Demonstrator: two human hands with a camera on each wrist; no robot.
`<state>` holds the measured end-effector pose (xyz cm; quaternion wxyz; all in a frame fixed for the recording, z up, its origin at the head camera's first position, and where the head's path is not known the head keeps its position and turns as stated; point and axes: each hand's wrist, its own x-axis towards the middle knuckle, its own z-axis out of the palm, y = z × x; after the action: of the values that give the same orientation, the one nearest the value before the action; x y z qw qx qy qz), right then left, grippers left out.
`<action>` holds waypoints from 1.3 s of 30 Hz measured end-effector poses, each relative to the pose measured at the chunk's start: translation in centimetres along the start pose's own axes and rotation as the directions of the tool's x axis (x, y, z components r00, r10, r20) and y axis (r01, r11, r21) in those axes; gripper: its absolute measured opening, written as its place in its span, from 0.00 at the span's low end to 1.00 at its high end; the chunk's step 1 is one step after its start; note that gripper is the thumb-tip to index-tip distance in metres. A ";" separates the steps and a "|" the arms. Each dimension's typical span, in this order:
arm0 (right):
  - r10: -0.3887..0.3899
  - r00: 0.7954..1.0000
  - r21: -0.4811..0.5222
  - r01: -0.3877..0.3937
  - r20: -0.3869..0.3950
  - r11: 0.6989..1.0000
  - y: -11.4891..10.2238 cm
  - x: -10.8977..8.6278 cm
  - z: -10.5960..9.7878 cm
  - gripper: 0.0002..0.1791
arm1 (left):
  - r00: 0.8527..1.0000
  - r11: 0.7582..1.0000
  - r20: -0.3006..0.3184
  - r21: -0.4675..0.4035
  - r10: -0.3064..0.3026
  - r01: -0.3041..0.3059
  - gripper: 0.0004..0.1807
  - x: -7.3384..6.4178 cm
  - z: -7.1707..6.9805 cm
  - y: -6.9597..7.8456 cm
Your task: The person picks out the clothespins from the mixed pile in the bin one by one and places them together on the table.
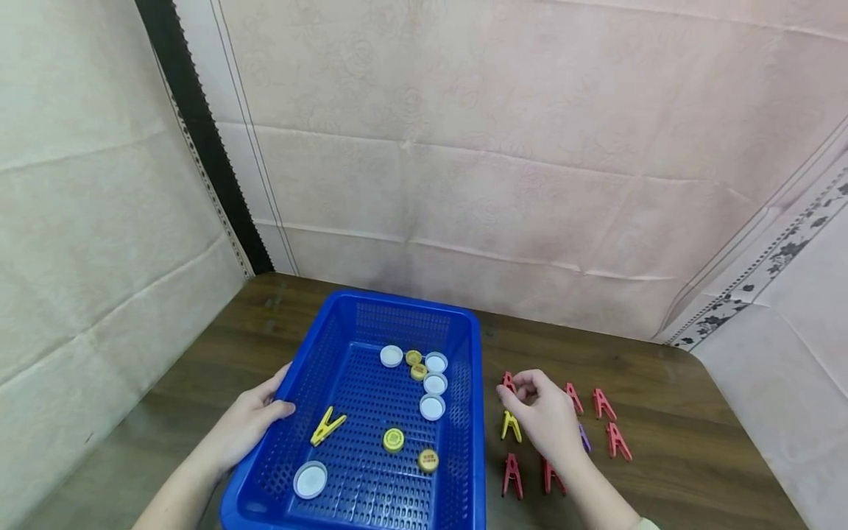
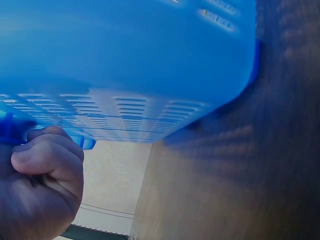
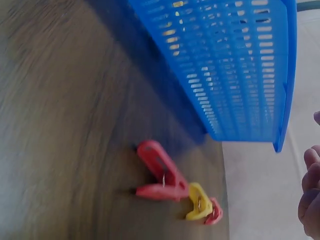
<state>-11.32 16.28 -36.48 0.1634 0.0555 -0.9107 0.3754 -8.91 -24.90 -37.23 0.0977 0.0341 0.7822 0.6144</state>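
My left hand (image 1: 248,423) grips the left rim of a blue plastic basket (image 1: 482,442), its fingers curled over the edge in the left wrist view. Inside the basket lie several white bottle caps (image 1: 310,480), several yellow and gold caps (image 1: 394,440), and one yellow clothespin (image 1: 327,426). To the basket's right, my right hand (image 1: 545,412) hovers above the table with thumb and fingers apart and nothing between them. Beyond its fingertips is a red clothespin (image 1: 508,380), partly hidden in the head view. A yellow clothespin (image 1: 511,425) lies just below the thumb.
Around the right forearm lie more red clothespins (image 1: 512,476) and a purple one (image 1: 584,438), partly covered by the hand. The brown wooden table (image 1: 695,412) ends at a cloth-covered wall (image 1: 464,184) behind, with more cloth at both sides.
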 end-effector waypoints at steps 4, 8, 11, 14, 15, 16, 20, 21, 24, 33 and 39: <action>-0.018 1.000 0.009 0.018 0.012 1.000 -0.9 0.3 0.5 0.11 | 1.000 1.000 -0.003 -0.001 -0.005 0.005 0.35 0.0 0.0 -0.2; -0.005 0.998 0.013 0.004 0.064 1.000 -2.0 0.6 0.7 0.13 | 1.000 1.000 -0.005 0.000 -0.006 0.006 0.35 0.0 0.0 -0.3; 0.002 0.996 -0.010 -0.002 0.091 1.000 -2.8 0.9 0.8 0.14 | 1.000 1.000 -0.003 0.002 -0.006 0.006 0.35 0.0 0.0 -0.3; -0.015 0.995 -0.047 0.019 0.101 0.999 -3.6 1.3 1.0 0.13 | 1.000 1.000 -0.002 0.005 -0.008 0.008 0.35 0.1 -0.1 -0.3; -0.029 0.994 -0.065 0.035 0.102 0.997 -3.9 1.5 1.1 0.14 | 1.000 1.000 -0.004 0.008 -0.008 0.008 0.35 0.1 -0.1 -0.3; -0.046 0.993 -0.075 0.054 0.107 0.996 -4.3 1.6 1.3 0.14 | 1.000 1.000 -0.007 0.013 -0.009 0.009 0.35 0.1 -0.1 -0.3; -0.126 0.982 -0.116 0.142 0.141 0.983 -5.9 2.4 1.9 0.15 | 1.000 1.000 -0.016 0.023 -0.009 0.009 0.36 0.0 -0.2 -0.2; -0.142 0.978 -0.126 0.161 0.150 0.979 -6.3 2.6 2.0 0.16 | 1.000 1.000 -0.015 0.020 -0.009 0.009 0.36 0.0 -0.3 -0.2; -0.170 0.969 -0.157 0.199 0.177 0.967 -7.3 3.1 2.4 0.16 | 1.000 1.000 -0.005 0.002 -0.012 0.012 0.36 0.0 -0.2 -0.2; -0.202 0.947 -0.214 0.258 0.251 0.942 -9.5 4.0 2.7 0.17 | 1.000 1.000 -0.005 0.001 -0.009 0.009 0.35 0.0 -0.2 -0.1; -0.216 0.926 -0.233 0.294 0.309 0.927 -10.6 4.6 3.0 0.17 | 1.000 1.000 0.002 0.004 -0.005 0.005 0.36 0.1 -0.1 0.0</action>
<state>-14.07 6.68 -29.87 0.0877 0.2035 -0.9525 0.2088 -9.04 -24.95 -37.22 0.0999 0.0329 0.7833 0.6127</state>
